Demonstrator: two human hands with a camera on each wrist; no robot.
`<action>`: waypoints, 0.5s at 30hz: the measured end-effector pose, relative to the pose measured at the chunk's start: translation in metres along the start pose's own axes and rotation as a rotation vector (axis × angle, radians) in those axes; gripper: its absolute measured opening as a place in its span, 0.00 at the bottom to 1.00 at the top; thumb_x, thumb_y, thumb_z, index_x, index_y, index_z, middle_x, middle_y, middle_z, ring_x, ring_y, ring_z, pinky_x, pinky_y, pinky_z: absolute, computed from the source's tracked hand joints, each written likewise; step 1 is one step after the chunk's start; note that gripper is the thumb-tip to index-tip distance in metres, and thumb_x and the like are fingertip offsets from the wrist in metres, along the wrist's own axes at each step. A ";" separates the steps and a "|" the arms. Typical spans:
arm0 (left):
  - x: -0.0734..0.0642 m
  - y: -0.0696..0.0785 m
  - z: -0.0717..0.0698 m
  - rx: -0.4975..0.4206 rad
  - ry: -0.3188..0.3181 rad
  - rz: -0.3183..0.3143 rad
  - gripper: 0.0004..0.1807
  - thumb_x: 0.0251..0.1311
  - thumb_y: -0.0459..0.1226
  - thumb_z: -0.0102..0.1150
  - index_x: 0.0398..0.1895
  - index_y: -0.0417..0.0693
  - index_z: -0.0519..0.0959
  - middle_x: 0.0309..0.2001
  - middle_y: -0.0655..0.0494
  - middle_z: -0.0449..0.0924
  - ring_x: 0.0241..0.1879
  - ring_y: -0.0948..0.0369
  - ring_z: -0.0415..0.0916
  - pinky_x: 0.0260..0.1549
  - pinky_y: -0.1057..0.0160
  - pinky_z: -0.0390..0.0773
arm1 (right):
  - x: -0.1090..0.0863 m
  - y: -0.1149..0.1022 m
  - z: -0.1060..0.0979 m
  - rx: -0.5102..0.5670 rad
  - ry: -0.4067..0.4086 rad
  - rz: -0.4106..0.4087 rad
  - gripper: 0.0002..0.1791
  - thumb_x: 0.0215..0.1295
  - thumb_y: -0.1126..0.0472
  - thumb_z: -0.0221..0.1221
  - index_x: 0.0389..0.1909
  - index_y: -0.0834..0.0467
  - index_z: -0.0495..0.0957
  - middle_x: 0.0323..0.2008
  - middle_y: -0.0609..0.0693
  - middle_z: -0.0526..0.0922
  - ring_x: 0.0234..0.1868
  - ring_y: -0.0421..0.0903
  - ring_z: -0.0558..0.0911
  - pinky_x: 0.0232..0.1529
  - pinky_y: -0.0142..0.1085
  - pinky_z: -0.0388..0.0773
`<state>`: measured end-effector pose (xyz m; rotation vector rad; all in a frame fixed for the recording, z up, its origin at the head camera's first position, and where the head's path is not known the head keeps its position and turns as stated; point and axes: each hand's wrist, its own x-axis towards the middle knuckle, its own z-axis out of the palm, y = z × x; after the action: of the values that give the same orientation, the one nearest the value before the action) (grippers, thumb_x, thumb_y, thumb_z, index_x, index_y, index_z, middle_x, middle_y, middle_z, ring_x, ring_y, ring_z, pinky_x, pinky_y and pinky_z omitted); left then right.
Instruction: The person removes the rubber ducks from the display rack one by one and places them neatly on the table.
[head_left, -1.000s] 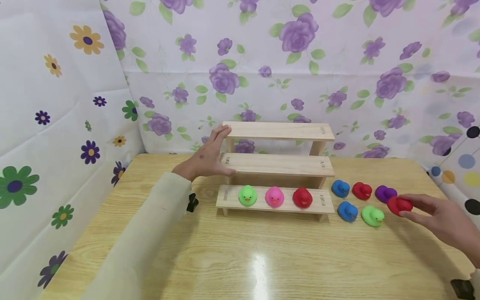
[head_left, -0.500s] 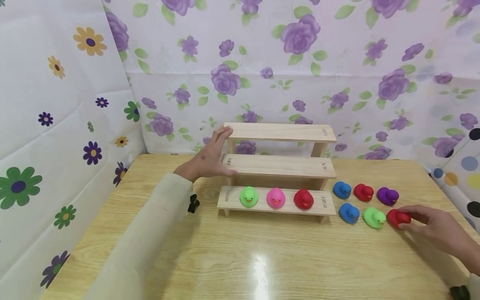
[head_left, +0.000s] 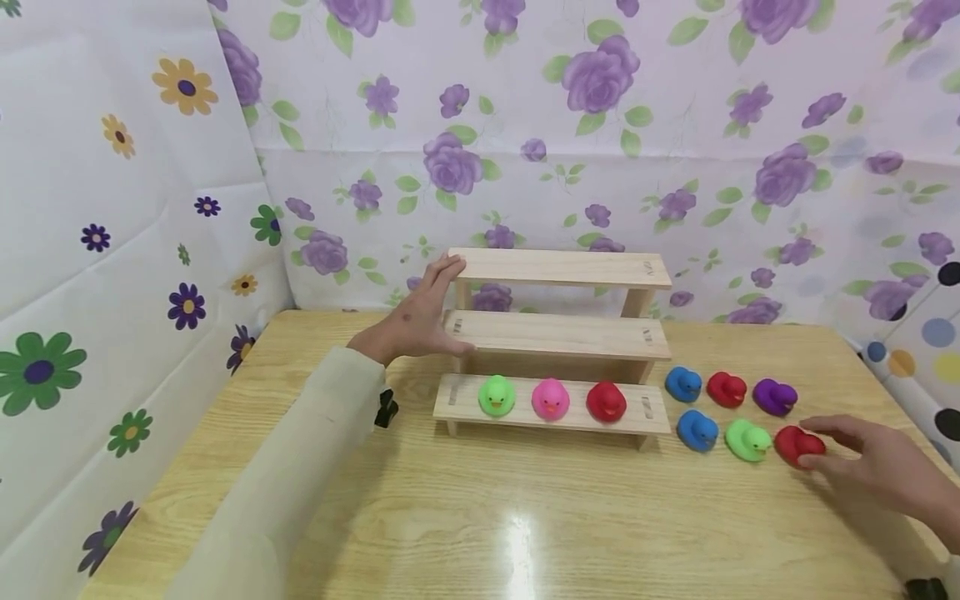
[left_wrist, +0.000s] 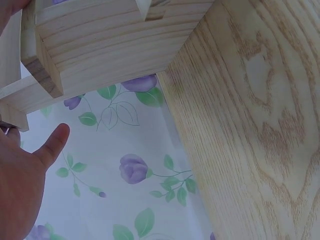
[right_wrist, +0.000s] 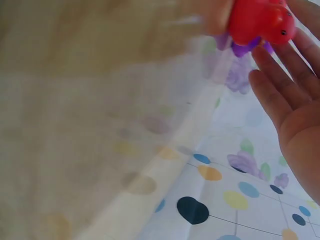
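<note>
left hand (head_left: 411, 323): fingers lay spread against nine-o'clock end of wooden rack (head_left: 562, 335) | right hand (head_left: 873, 460): fingers stood parted around red duck (head_left: 793, 447) | it sat on surface (head_left: 450, 517), rack's four o'clock; green duck (head_left: 747, 440) adjoined at nine

At twelve o'clock stands a white rose-print sheet (head_left: 517, 92), its purple blooms set among green leaves, with a horizontal crease across it. From eight to eleven o'clock, a wrinkled daisy-print sheet (head_left: 127, 333) carries green, orange and dark purple flowers. At three o'clock hangs a polka-dot sheet (head_left: 918, 333) in black, blue, orange and yellow. Below spreads a pale wood-grain tabletop (head_left: 450, 517), a bright glare (head_left: 519, 550) shining on it at six o'clock.
</note>
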<state>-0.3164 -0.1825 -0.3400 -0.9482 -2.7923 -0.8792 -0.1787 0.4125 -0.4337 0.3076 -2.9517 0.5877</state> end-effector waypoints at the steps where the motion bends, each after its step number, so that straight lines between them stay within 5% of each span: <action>1: 0.000 0.000 0.000 0.001 0.001 0.000 0.69 0.44 0.47 0.81 0.81 0.47 0.38 0.79 0.51 0.33 0.78 0.55 0.28 0.69 0.45 0.58 | 0.001 -0.002 -0.002 -0.008 0.013 0.001 0.29 0.54 0.54 0.74 0.50 0.70 0.80 0.49 0.77 0.78 0.47 0.79 0.77 0.40 0.53 0.81; 5: 0.000 0.000 0.001 -0.004 0.005 -0.011 0.70 0.43 0.48 0.81 0.81 0.49 0.38 0.79 0.53 0.33 0.78 0.56 0.29 0.69 0.45 0.58 | 0.006 -0.017 -0.012 0.024 0.051 0.016 0.29 0.61 0.54 0.70 0.54 0.72 0.77 0.52 0.78 0.75 0.50 0.81 0.73 0.43 0.63 0.74; 10: 0.000 0.000 0.001 0.001 0.009 -0.001 0.71 0.42 0.50 0.81 0.81 0.49 0.39 0.79 0.53 0.34 0.78 0.56 0.29 0.69 0.44 0.58 | 0.019 -0.046 -0.025 0.092 0.062 -0.006 0.27 0.67 0.54 0.66 0.58 0.69 0.76 0.56 0.74 0.76 0.54 0.77 0.73 0.40 0.53 0.80; 15: -0.001 0.001 0.000 -0.002 0.005 -0.017 0.70 0.43 0.50 0.81 0.81 0.50 0.38 0.79 0.53 0.33 0.78 0.55 0.29 0.69 0.44 0.58 | 0.035 -0.080 -0.031 0.148 0.062 -0.073 0.26 0.66 0.54 0.67 0.61 0.61 0.78 0.57 0.67 0.79 0.52 0.36 0.82 0.39 0.21 0.77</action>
<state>-0.3147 -0.1822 -0.3396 -0.9223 -2.8006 -0.8849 -0.1924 0.3466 -0.3704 0.4010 -2.8297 0.7922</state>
